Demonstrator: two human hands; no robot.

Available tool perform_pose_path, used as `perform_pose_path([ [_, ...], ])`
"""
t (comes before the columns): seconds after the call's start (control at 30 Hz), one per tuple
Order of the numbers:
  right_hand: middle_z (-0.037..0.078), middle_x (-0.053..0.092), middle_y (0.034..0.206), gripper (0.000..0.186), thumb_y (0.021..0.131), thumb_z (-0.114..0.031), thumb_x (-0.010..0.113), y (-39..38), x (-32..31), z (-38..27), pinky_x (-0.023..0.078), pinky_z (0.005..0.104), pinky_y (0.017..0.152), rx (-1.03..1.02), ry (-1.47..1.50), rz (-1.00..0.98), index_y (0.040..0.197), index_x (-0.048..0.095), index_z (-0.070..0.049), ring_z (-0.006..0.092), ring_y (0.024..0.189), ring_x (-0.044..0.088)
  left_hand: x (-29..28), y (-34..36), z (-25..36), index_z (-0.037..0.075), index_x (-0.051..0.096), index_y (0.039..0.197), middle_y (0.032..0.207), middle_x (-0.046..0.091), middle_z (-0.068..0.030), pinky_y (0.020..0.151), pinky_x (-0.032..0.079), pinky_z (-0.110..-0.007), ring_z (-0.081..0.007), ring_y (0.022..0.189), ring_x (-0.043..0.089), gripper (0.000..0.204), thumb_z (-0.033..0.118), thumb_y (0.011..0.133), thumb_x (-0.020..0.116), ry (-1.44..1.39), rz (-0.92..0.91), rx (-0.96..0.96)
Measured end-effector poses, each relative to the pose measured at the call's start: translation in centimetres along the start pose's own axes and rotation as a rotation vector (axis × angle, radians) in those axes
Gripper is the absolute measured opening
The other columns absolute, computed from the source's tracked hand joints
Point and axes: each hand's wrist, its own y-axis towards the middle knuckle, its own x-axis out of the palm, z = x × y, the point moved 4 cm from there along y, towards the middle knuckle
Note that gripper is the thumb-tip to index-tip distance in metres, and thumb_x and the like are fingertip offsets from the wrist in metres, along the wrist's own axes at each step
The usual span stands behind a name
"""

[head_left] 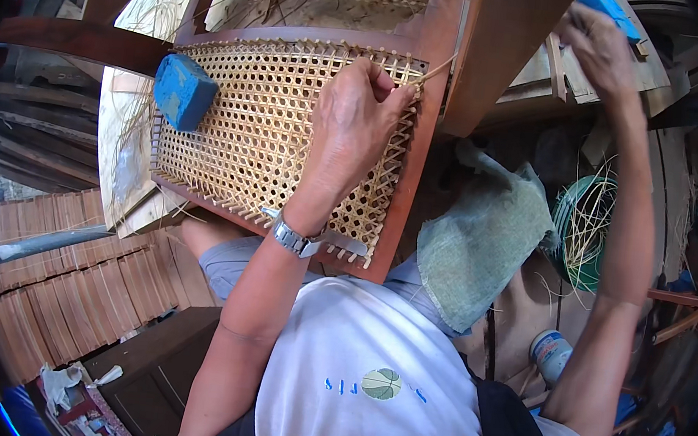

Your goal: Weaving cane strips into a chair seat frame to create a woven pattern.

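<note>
A woven cane panel [249, 114] fills a reddish-brown wooden frame [409, 195] in front of me. My left hand [351, 120] rests over the panel's far right part. Its thumb and fingers pinch a thin cane strand [440, 67] at the frame's edge. Under my left wrist lies a metal tool [348, 242], partly hidden. My right hand [600, 53] is raised at the upper right, beside a blue object [610, 11]. Motion smears its fingers, so any hold is unclear. On the panel's left end sits a worn blue block [184, 93].
A wooden post [506, 56] rises between my hands. A grey-green cloth [487, 241] drapes over my right leg. Farther right are a coil of green and pale strands [582, 230] and a white-and-blue tub [551, 356]. Stacked wooden slats [61, 290] stand at the left.
</note>
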Motion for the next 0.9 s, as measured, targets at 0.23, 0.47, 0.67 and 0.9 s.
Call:
perform_pose_path([
  [0.23,0.0,0.057,0.067,0.047,0.091,-0.051,0.065,-4.7,6.5,-6.9,0.033,0.0248,0.049,0.553,0.782,-0.124,0.086,0.069,-0.004,0.0065,0.054,0.045,0.0,0.4,-0.3,-0.002,0.07,0.092,0.077,0.072,-0.0091,0.067,0.055,-0.029,-0.0147,0.07,0.069,0.023,0.019,0.086,0.074,-0.069,-0.022,0.028],
  [0.47,-0.006,0.04,0.061,0.027,0.084,-0.037,0.069,-3.3,10.5,-6.0,0.023,0.0249,0.048,0.652,1.035,-0.15,0.081,0.065,-0.01,0.0062,0.053,0.034,0.0,0.0,0.2,-0.006,0.071,0.086,0.072,0.069,-0.0179,0.074,0.055,-0.041,-0.0303,0.071,0.07,0.018,0.011,0.082,0.066,-0.046,0.008,0.027],
  [0.67,-0.006,0.049,0.064,0.021,0.086,-0.029,0.066,-3.1,11.0,-6.9,0.025,0.0238,0.049,0.567,1.245,-0.032,0.077,0.065,-0.01,0.0038,0.055,0.038,0.0,-0.4,0.1,-0.005,0.071,0.085,0.072,0.069,-0.0192,0.073,0.054,-0.042,-0.0332,0.071,0.07,0.019,0.012,0.082,0.066,-0.017,0.031,0.035],
  [0.9,-0.004,0.053,0.064,0.018,0.086,-0.024,0.066,-2.7,12.6,-6.0,0.029,0.0251,0.049,0.602,1.347,0.275,0.077,0.067,-0.008,0.0046,0.052,0.04,0.4,-0.9,0.6,-0.004,0.069,0.081,0.073,0.068,-0.0212,0.068,0.053,-0.045,-0.0369,0.07,0.068,0.012,0.008,0.082,0.066,0.088,0.131,0.136],
])
